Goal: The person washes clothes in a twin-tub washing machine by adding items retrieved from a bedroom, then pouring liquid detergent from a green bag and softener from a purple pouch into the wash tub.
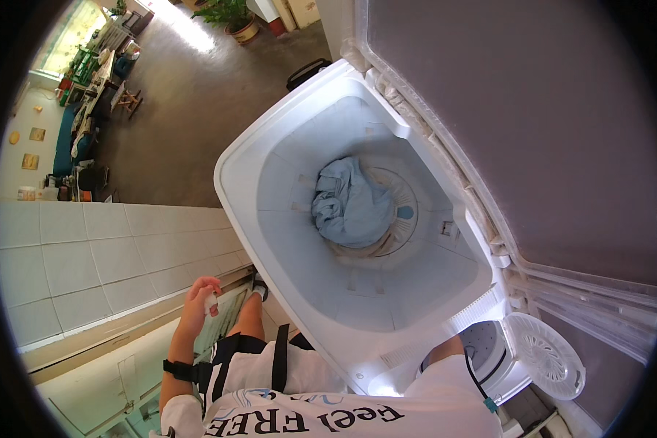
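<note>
Before me stands a white twin-tub washing machine with its wash tub [372,295] uncovered. Light-blue cloth [353,205] lies bunched at the tub's bottom, covering part of the round ribbed pulsator [407,191]. My left hand [201,295] is raised left of the machine, apart from it, its fingers curled about a small white item [211,303] that I cannot identify. My right arm reaches down into the smaller spin tub [484,345] at the near right, which hides the right hand. The round perforated spin lid [544,356] is tipped up beside that opening.
The machine's large translucent lid [503,120] stands raised on the right. A white tiled ledge [87,257] runs along the left. Beyond it, a brown floor [169,120] extends to a cluttered table [96,93] and a potted plant [241,27]. A black object [306,74] sits behind the machine.
</note>
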`<state>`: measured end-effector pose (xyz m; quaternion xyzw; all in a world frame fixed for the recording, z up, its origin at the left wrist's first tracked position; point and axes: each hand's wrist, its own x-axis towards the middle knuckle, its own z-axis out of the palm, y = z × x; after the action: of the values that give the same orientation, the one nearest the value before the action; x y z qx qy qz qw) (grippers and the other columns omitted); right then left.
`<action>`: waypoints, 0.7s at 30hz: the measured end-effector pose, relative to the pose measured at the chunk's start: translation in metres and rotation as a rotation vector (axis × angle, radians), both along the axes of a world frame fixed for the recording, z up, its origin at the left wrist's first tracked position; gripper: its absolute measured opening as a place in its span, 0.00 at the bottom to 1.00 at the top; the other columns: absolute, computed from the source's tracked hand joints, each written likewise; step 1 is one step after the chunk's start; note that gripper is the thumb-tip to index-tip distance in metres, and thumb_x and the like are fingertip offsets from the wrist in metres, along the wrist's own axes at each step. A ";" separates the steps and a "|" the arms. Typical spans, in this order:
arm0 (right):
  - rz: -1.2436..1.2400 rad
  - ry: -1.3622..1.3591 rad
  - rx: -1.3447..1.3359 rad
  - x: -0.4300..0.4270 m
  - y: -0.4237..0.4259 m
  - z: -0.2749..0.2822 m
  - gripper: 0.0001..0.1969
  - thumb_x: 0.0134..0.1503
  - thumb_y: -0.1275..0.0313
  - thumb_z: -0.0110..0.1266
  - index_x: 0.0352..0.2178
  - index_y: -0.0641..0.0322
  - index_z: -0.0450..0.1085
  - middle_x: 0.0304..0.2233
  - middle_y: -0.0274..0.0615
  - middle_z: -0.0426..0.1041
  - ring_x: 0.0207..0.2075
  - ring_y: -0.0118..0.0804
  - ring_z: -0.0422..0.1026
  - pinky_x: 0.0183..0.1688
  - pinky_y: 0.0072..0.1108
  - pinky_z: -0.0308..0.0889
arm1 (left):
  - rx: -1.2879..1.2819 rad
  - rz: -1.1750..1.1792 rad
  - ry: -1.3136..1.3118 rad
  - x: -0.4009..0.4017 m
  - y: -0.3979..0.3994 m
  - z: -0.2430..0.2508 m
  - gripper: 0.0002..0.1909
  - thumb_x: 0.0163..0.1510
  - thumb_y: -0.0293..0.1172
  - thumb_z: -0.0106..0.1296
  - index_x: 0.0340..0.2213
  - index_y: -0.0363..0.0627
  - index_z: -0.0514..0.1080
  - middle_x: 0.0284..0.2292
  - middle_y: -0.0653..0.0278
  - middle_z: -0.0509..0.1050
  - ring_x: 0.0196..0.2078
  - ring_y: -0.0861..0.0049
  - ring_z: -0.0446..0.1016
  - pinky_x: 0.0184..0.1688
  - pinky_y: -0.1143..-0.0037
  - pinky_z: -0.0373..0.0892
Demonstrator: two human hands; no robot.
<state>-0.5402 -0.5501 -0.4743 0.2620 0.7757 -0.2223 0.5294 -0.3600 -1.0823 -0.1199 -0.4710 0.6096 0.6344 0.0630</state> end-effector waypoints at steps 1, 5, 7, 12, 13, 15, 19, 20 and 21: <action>-0.012 0.000 0.005 0.002 0.003 0.001 0.23 0.48 0.55 0.50 0.38 0.65 0.69 0.37 0.48 0.72 0.34 0.38 0.70 0.35 0.27 0.66 | -0.012 0.002 -0.007 -0.002 0.000 0.000 0.09 0.53 0.31 0.40 0.35 0.44 0.66 0.25 0.68 0.66 0.19 0.84 0.61 0.18 0.82 0.59; -0.022 -0.017 -0.014 0.000 0.006 0.026 0.24 0.47 0.55 0.51 0.38 0.65 0.69 0.38 0.48 0.72 0.35 0.37 0.70 0.36 0.27 0.65 | -0.008 0.026 -0.021 0.008 -0.002 -0.004 0.09 0.54 0.31 0.40 0.34 0.44 0.67 0.26 0.68 0.66 0.20 0.84 0.62 0.19 0.82 0.59; -0.064 -0.022 -0.024 0.001 0.010 0.056 0.24 0.47 0.54 0.51 0.37 0.66 0.69 0.38 0.48 0.72 0.36 0.37 0.70 0.36 0.27 0.65 | 0.077 -0.043 -0.006 -0.003 -0.005 0.001 0.09 0.54 0.31 0.39 0.34 0.44 0.67 0.26 0.68 0.66 0.21 0.84 0.62 0.19 0.82 0.59; -0.165 -0.024 -0.043 0.008 0.014 0.155 0.25 0.46 0.54 0.52 0.37 0.67 0.70 0.39 0.47 0.72 0.37 0.36 0.70 0.37 0.27 0.64 | 0.130 -0.100 0.058 -0.035 -0.016 0.021 0.08 0.54 0.31 0.40 0.34 0.44 0.67 0.25 0.69 0.67 0.18 0.85 0.62 0.19 0.83 0.59; -0.171 -0.007 -0.051 0.006 0.013 0.179 0.25 0.45 0.54 0.53 0.37 0.67 0.70 0.39 0.47 0.72 0.38 0.36 0.70 0.38 0.27 0.64 | 0.134 -0.083 0.079 -0.043 -0.019 0.029 0.08 0.55 0.31 0.40 0.34 0.44 0.67 0.25 0.69 0.67 0.19 0.85 0.62 0.19 0.84 0.60; -0.158 0.058 -0.080 0.007 0.009 0.223 0.26 0.45 0.53 0.53 0.36 0.67 0.70 0.40 0.47 0.72 0.38 0.36 0.69 0.38 0.27 0.64 | 0.191 -0.129 0.164 -0.054 -0.029 0.029 0.08 0.55 0.30 0.40 0.34 0.44 0.67 0.25 0.69 0.67 0.19 0.85 0.62 0.19 0.84 0.60; 0.373 0.427 0.105 0.027 0.019 0.261 0.24 0.41 0.56 0.56 0.30 0.70 0.71 0.32 0.53 0.73 0.34 0.45 0.72 0.34 0.30 0.64 | 0.266 -0.292 0.267 -0.085 -0.051 0.025 0.08 0.54 0.30 0.40 0.34 0.44 0.68 0.24 0.69 0.66 0.18 0.85 0.61 0.19 0.83 0.59; 0.322 0.523 0.144 0.038 0.015 0.284 0.22 0.42 0.57 0.55 0.29 0.70 0.70 0.29 0.56 0.72 0.34 0.51 0.72 0.34 0.32 0.64 | 0.306 -0.324 0.290 -0.090 -0.058 0.023 0.08 0.55 0.30 0.39 0.33 0.44 0.68 0.24 0.68 0.66 0.18 0.85 0.61 0.18 0.83 0.59; 0.255 0.598 0.189 0.051 0.010 0.307 0.20 0.43 0.59 0.54 0.29 0.69 0.70 0.27 0.55 0.72 0.32 0.50 0.72 0.32 0.32 0.64 | 0.315 -0.352 0.303 -0.096 -0.067 0.021 0.08 0.55 0.30 0.39 0.33 0.44 0.68 0.24 0.68 0.66 0.18 0.85 0.61 0.18 0.83 0.59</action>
<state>-0.4896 -0.5399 -0.1676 0.1341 0.9403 -0.1484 0.2755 -0.4560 -1.1490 -0.0994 -0.2421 0.5786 0.7637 0.1529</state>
